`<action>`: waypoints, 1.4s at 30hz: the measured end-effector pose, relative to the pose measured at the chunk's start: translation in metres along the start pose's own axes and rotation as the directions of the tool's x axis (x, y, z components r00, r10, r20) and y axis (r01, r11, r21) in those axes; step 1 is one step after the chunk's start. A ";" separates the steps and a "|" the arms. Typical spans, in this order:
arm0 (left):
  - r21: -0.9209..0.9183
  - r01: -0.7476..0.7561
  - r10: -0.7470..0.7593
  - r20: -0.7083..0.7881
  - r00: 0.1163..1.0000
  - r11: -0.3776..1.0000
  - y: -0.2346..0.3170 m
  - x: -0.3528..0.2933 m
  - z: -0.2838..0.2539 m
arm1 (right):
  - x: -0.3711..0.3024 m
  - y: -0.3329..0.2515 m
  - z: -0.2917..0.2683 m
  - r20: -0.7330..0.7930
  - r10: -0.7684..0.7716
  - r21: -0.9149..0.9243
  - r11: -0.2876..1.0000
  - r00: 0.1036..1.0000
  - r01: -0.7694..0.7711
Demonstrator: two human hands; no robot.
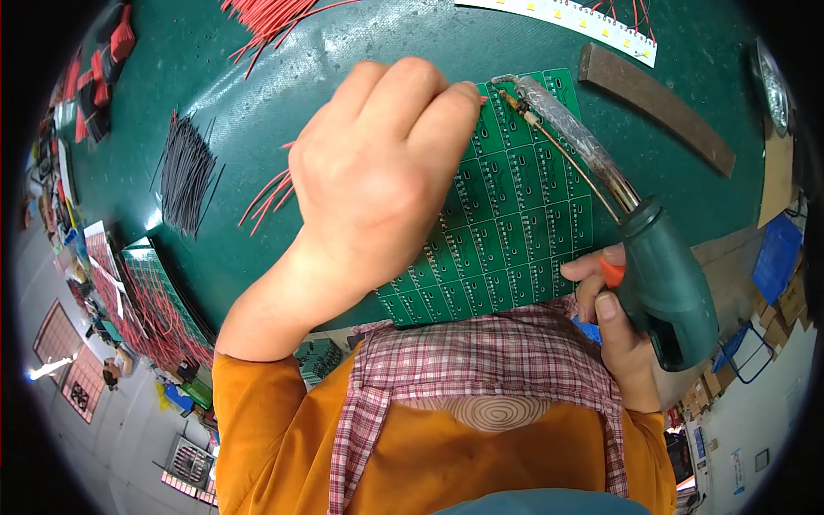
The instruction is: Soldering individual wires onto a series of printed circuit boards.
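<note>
A green panel of small circuit boards [515, 215] lies in front of me, its near edge by my checked apron. My left hand [378, 163] is closed over its upper left part, pinching red wires [273, 199]; their loose ends stick out on the hand's left side, and a bit of red shows by the fingertips. My right hand [620, 339] is wrapped around a dark green soldering gun [674, 275] with an orange trigger. The gun's tip and thin feed tube point at the panel's top, close to my left fingertips. Whether the tip touches the panel, I cannot tell.
On the green tabletop lie a bundle of black wires [186, 176], a pile of red wires [268, 19], a white LED strip [571, 24] and a brown curved bar [657, 110]. Boards with red wires attached [163, 292] stand at the left edge.
</note>
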State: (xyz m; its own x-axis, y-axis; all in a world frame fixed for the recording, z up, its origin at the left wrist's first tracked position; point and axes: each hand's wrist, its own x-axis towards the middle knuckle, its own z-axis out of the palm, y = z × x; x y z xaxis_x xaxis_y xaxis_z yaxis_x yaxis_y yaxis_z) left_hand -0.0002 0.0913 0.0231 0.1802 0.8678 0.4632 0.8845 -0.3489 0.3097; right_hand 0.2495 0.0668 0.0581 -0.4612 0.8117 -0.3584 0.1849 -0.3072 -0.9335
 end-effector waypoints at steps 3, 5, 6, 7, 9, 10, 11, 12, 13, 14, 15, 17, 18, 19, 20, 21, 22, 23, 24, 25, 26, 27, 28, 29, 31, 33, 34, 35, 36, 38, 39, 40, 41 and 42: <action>0.035 0.063 -0.066 0.088 0.994 0.997 0.004 -0.001 0.001 | 0.000 -0.003 -0.002 0.003 0.030 -0.011 0.999 1.000 -0.030; 0.056 0.054 -0.059 0.100 0.993 0.997 0.004 -0.002 0.003 | -0.001 -0.003 -0.003 0.032 0.066 -0.021 0.998 0.997 -0.065; 0.054 0.052 -0.057 0.101 0.993 0.997 0.004 -0.002 0.003 | -0.001 -0.002 -0.003 0.029 0.070 -0.030 0.997 0.997 -0.069; 0.056 0.048 -0.052 0.086 0.995 0.997 0.004 -0.002 0.003 | -0.002 -0.001 -0.003 0.026 0.074 -0.038 0.997 0.997 -0.073; 0.054 0.042 -0.046 0.071 0.996 0.998 0.004 -0.001 0.004 | -0.004 0.004 -0.004 0.031 0.069 -0.082 0.994 0.997 -0.066; 0.058 0.040 -0.044 0.071 0.996 0.998 0.005 -0.001 0.005 | -0.005 0.005 -0.005 0.040 0.063 -0.126 0.990 0.997 -0.058; 0.064 0.038 -0.042 0.072 0.996 0.997 0.005 -0.001 0.005 | -0.006 0.005 -0.006 0.040 0.063 -0.125 0.991 0.997 -0.058; 0.064 0.038 -0.042 0.073 0.996 0.997 0.005 -0.001 0.005 | -0.006 0.005 -0.007 0.055 0.070 -0.128 0.990 0.996 -0.063; 0.057 0.031 -0.035 0.065 0.997 0.998 0.004 -0.001 0.006 | -0.006 0.005 -0.007 0.070 0.077 -0.131 0.989 0.995 -0.067; 0.049 0.024 -0.027 0.056 0.998 0.998 0.004 -0.002 0.006 | -0.006 0.005 -0.007 0.070 0.077 -0.130 0.989 0.995 -0.067; 0.050 0.024 -0.027 0.057 0.998 0.998 0.004 -0.002 0.006 | -0.006 0.005 -0.008 0.071 0.080 -0.135 0.988 0.994 -0.070; 0.064 0.026 -0.030 0.066 0.997 0.998 0.005 -0.001 0.006 | -0.006 0.005 -0.006 0.071 0.083 -0.139 0.988 0.994 -0.073; 0.063 0.025 -0.029 0.067 0.997 0.998 0.005 0.000 0.006 | -0.006 0.005 -0.002 0.025 0.080 -0.050 0.996 0.996 -0.079; 0.080 0.021 -0.028 0.087 0.996 0.997 0.006 0.001 0.005 | -0.005 0.005 -0.001 -0.021 0.081 0.040 0.996 0.996 -0.080; 0.097 0.018 -0.028 0.108 0.994 0.995 0.006 0.002 0.004 | -0.005 0.004 -0.001 -0.021 0.082 0.039 0.996 0.996 -0.081; 0.096 0.018 -0.028 0.107 0.994 0.995 0.007 0.003 0.003 | -0.004 0.002 -0.002 -0.006 0.080 -0.023 0.997 0.997 -0.080; 0.099 0.022 -0.034 0.126 0.991 0.995 0.008 0.004 0.002 | -0.003 0.001 -0.003 0.010 0.080 -0.085 0.993 0.997 -0.078; 0.103 0.023 -0.038 0.144 0.989 0.994 0.008 0.005 0.002 | -0.003 0.002 -0.004 0.009 0.078 -0.085 0.993 0.997 -0.077; 0.104 0.022 -0.036 0.143 0.989 0.994 0.007 0.006 0.001 | -0.003 0.004 -0.004 -0.003 0.024 -0.065 0.998 1.000 -0.024; 0.108 0.023 -0.039 0.148 0.988 0.994 0.007 0.007 0.001 | -0.003 0.005 -0.004 -0.017 -0.030 -0.047 0.998 0.999 0.029; 0.113 0.028 -0.045 0.153 0.987 0.993 0.007 0.006 0.001 | -0.003 0.004 -0.005 -0.015 -0.030 -0.046 0.998 0.999 0.029; 0.114 0.028 -0.046 0.154 0.987 0.993 0.007 0.006 0.001 | -0.003 0.003 -0.007 -0.036 -0.013 -0.055 0.998 0.999 0.011; 0.119 0.029 -0.046 0.147 0.988 0.992 0.007 0.005 0.002 | -0.003 0.003 -0.007 -0.056 0.003 -0.064 0.998 0.998 -0.007; 0.122 0.026 -0.044 0.140 0.989 0.992 0.007 0.005 0.002 | -0.003 0.004 -0.008 -0.059 0.002 -0.063 0.998 0.998 -0.006; 0.123 0.028 -0.045 0.141 0.989 0.992 0.008 0.006 0.003 | -0.004 0.006 -0.008 -0.042 -0.057 -0.070 0.996 0.997 0.054; 0.123 0.030 -0.048 0.144 0.988 0.992 0.006 0.006 0.004 | -0.004 0.000 -0.010 -0.032 0.004 -0.006 1.000 0.999 -0.004; 0.064 0.030 -0.036 0.109 0.993 0.998 0.002 0.007 0.005 | -0.004 -0.002 -0.010 -0.015 0.063 0.057 0.996 0.998 -0.062; 0.002 0.025 -0.025 0.073 0.997 1.000 0.001 0.007 0.006 | -0.005 0.000 -0.010 -0.020 0.064 0.058 0.996 0.998 -0.062; -0.001 0.022 -0.022 0.075 0.997 1.000 0.002 0.008 0.007 | -0.005 0.002 -0.010 -0.036 0.031 0.058 0.998 0.999 -0.029; -0.008 0.015 -0.015 0.049 0.999 1.000 0.005 0.011 0.007 | -0.005 0.004 -0.010 -0.054 0.001 0.057 0.998 0.999 0.002; -0.010 0.015 -0.015 0.050 0.999 1.000 0.007 0.012 0.009 | -0.004 0.004 -0.011 -0.053 -0.012 0.029 0.999 0.999 0.014; -0.003 0.035 -0.035 0.069 0.997 0.999 0.009 0.013 0.010 | -0.004 0.003 -0.012 -0.051 -0.025 0.000 1.000 0.998 0.025; 0.005 0.053 -0.054 0.089 0.995 0.999 0.010 0.014 0.012 | -0.003 0.004 -0.012 -0.053 -0.024 0.000 1.000 0.998 0.024; 0.004 0.053 -0.053 0.089 0.995 0.999 0.010 0.014 0.014 | -0.003 0.004 -0.012 -0.048 -0.009 0.028 1.000 0.999 0.010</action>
State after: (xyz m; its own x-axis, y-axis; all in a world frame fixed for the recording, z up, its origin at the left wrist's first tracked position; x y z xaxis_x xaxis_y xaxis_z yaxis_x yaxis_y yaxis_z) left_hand 0.0172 0.1052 0.0212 0.1711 0.9131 0.3701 0.8945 -0.3014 0.3302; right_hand 0.2623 0.0692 0.0553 -0.4202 0.8375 -0.3493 0.1558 -0.3126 -0.9370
